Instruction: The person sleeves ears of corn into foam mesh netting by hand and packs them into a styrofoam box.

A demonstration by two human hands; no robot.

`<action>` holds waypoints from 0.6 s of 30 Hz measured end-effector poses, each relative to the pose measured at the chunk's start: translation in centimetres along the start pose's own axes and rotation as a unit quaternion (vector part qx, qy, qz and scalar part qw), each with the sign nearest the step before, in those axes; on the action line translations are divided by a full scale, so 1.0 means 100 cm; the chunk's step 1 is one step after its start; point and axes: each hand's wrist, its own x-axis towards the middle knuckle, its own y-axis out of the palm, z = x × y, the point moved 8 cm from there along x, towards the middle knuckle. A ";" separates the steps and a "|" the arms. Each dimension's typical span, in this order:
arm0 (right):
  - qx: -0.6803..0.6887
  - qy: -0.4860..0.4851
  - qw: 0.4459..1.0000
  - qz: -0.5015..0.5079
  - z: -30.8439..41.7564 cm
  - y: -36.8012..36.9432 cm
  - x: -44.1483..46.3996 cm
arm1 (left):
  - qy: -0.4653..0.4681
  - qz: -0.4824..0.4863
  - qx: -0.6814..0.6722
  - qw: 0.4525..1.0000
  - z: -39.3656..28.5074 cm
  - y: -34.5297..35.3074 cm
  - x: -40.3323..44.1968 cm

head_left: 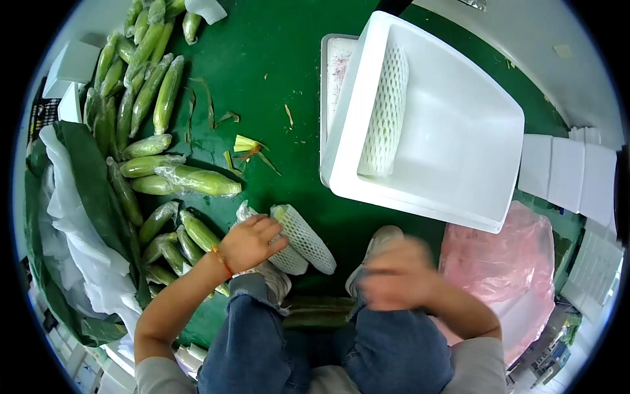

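1. Lying side by side near the left shoe (277, 281): foam-netted corn ears (305, 236), 2, white mesh, on the green floor (262, 98), directly in front of the seated person.

2. Left hand (252, 243): fingers bent and close together, over the nearer-left netted ear; whether it grips or merely touches, cannot tell. Orange-red cord bracelet (223, 261) at the wrist.

3. Right hand (400, 272): blurred, above the right knee and partly over the right shoe (384, 240); finger state and any contents, cannot tell.

4. White foam box (453, 125): open-topped, ahead and to the right; holds 1 white-netted ear (384, 118) along its left wall. Grey-rimmed panel (338, 65) shows at its left edge.

5. Film-wrapped corn ears (169, 95): many, green, heaped to the left.

6. Husk scraps (248, 146): loose, between heap and box.

7. Green sack (85, 157): far left, with white foam sheeting (85, 223) in its mouth.

8. Pink plastic bag (499, 256): right, just below the box.
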 end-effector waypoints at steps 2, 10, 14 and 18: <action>0.042 0.072 0.980 0.182 -0.014 0.090 -0.031 | -0.018 0.071 0.077 0.994 0.005 0.048 -0.021; 0.274 0.395 0.824 0.299 -0.104 0.203 -0.094 | -0.101 0.357 -0.044 0.928 0.041 0.081 -0.023; 0.423 0.366 0.767 0.315 -0.077 0.091 -0.067 | -0.281 0.385 -0.266 0.838 0.045 0.023 -0.070; 0.273 0.227 0.908 0.220 -0.037 -0.094 -0.029 | -0.465 0.080 -0.503 0.724 0.051 -0.060 -0.132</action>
